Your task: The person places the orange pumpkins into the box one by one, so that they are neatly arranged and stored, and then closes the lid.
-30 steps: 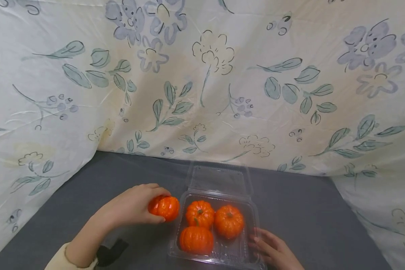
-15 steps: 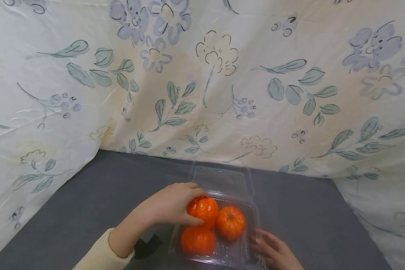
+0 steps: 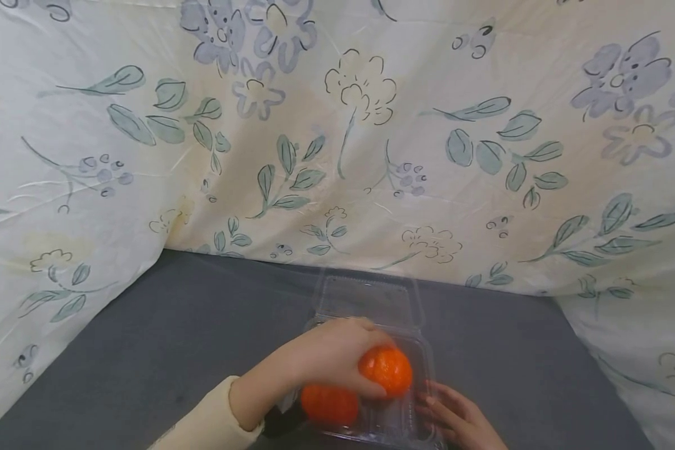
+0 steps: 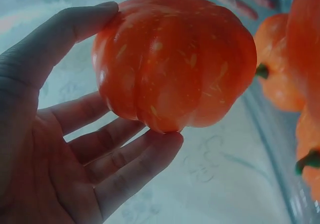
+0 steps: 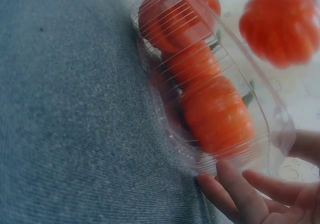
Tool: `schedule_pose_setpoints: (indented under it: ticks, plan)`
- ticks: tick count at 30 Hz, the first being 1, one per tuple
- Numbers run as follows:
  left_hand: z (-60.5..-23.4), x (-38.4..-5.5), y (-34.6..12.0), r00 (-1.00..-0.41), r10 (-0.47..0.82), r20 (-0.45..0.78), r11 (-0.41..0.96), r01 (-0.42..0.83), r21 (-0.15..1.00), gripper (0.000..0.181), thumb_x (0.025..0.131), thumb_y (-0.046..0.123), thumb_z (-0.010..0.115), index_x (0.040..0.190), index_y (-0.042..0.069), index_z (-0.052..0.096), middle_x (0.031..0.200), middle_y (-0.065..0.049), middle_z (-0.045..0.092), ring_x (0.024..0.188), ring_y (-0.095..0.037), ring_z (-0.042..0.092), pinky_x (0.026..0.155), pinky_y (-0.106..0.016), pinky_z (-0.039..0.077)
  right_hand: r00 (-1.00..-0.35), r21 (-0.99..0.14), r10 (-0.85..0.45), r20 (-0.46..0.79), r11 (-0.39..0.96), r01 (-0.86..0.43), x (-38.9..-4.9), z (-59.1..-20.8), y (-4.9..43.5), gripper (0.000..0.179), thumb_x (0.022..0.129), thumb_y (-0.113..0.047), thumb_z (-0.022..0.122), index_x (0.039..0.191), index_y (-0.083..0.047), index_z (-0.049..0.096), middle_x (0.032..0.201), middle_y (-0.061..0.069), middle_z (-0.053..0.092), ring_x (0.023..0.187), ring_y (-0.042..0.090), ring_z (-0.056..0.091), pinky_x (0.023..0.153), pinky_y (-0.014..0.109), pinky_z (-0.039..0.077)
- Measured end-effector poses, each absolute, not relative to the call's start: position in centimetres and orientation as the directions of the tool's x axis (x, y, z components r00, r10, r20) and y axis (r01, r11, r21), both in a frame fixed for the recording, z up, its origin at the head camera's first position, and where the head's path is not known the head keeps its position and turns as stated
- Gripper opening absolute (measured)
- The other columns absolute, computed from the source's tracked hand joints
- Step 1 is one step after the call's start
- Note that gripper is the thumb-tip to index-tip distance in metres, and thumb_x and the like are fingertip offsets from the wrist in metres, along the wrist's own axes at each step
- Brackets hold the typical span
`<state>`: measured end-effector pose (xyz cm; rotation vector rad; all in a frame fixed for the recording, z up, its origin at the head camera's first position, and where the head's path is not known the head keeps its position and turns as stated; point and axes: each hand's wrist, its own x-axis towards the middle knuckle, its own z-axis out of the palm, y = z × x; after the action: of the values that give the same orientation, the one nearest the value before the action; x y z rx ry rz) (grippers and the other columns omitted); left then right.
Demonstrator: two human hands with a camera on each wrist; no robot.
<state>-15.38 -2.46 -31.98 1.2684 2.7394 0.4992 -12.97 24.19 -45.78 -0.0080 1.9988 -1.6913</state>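
Observation:
My left hand holds a small orange pumpkin between thumb and fingers, above the clear plastic clamshell box. In the left wrist view the thumb presses one side of the held pumpkin and fingertips support it from the other. Inside the box sits another orange pumpkin; the others there are hidden from the head view by the left hand. The right wrist view shows several pumpkins through the ribbed wall. With fingers extended, my right hand touches the box's right side.
The box's clear lid lies folded back, away from me. Dark grey cloth covers the table. A floral curtain hangs behind and at both sides. A black strap shows under the left wrist.
My left hand has carried its pumpkin rightward, from beside the box's left edge to above its right part. The right hand stays against the box's side.

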Motion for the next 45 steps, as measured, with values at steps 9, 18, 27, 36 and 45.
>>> schedule_pose_setpoints:
  ticks: [9, 18, 27, 36, 45]
  plan:
    - [-34.6, -16.1, -1.0, -0.546, 0.836, 0.053, 0.509, 0.808, 0.298, 0.041, 0.073, 0.041, 0.072, 0.108, 0.022, 0.063, 0.091, 0.015, 0.06, 0.079, 0.002, 0.052, 0.069, -0.011, 0.04, -0.863, -0.92, -0.325, -0.386, 0.213, 0.33, -13.0, -45.7, 24.2, 0.074, 0.095, -0.037, 0.048, 0.138, 0.016, 0.019, 0.128, 0.03, 0.047, 0.109, 0.034, 0.057, 0.086, 0.046, 0.048]
    - [-35.3, -16.2, -0.3, -0.541, 0.841, 0.014, 0.505, 0.795, 0.337, 0.041, 0.072, 0.043, 0.072, 0.106, 0.023, 0.063, 0.093, 0.015, 0.059, 0.078, 0.002, 0.051, 0.068, -0.012, 0.04, -0.874, -0.915, -0.291, -0.39, 0.23, 0.332, -12.9, -45.8, 24.2, 0.071, 0.095, -0.036, 0.049, 0.137, 0.015, 0.022, 0.13, 0.032, 0.044, 0.107, 0.032, 0.058, 0.083, 0.044, 0.05]
    - [-35.2, -16.1, -0.6, -0.536, 0.843, -0.037, 0.511, 0.779, 0.364, 0.044, 0.073, 0.046, 0.072, 0.111, 0.025, 0.063, 0.097, 0.016, 0.061, 0.085, 0.002, 0.053, 0.076, -0.017, 0.041, -0.861, -0.905, -0.296, -0.414, 0.237, 0.353, -12.9, -45.6, 24.2, 0.076, 0.094, -0.041, 0.049, 0.138, 0.015, 0.021, 0.13, 0.032, 0.045, 0.108, 0.034, 0.058, 0.084, 0.045, 0.049]
    - [-35.9, -15.9, -0.1, -0.548, 0.833, -0.073, 0.542, 0.783, 0.306, 0.041, 0.074, 0.047, 0.069, 0.108, 0.025, 0.063, 0.096, 0.015, 0.061, 0.086, 0.001, 0.054, 0.078, -0.018, 0.042, -0.854, -0.906, -0.313, -0.415, 0.228, 0.357, -13.1, -45.5, 23.9, 0.076, 0.094, -0.041, 0.048, 0.138, 0.015, 0.02, 0.13, 0.032, 0.045, 0.109, 0.035, 0.057, 0.085, 0.046, 0.048]
    - [-36.5, -16.0, 0.4, -0.533, 0.844, -0.064, 0.53, 0.811, 0.246, 0.037, 0.072, 0.046, 0.071, 0.101, 0.025, 0.064, 0.091, 0.017, 0.06, 0.08, 0.003, 0.053, 0.072, -0.015, 0.042, -0.857, -0.91, -0.32, -0.405, 0.236, 0.342, -13.0, -45.5, 23.8, 0.072, 0.096, -0.038, 0.046, 0.138, 0.015, 0.02, 0.13, 0.032, 0.044, 0.11, 0.035, 0.056, 0.085, 0.045, 0.049]
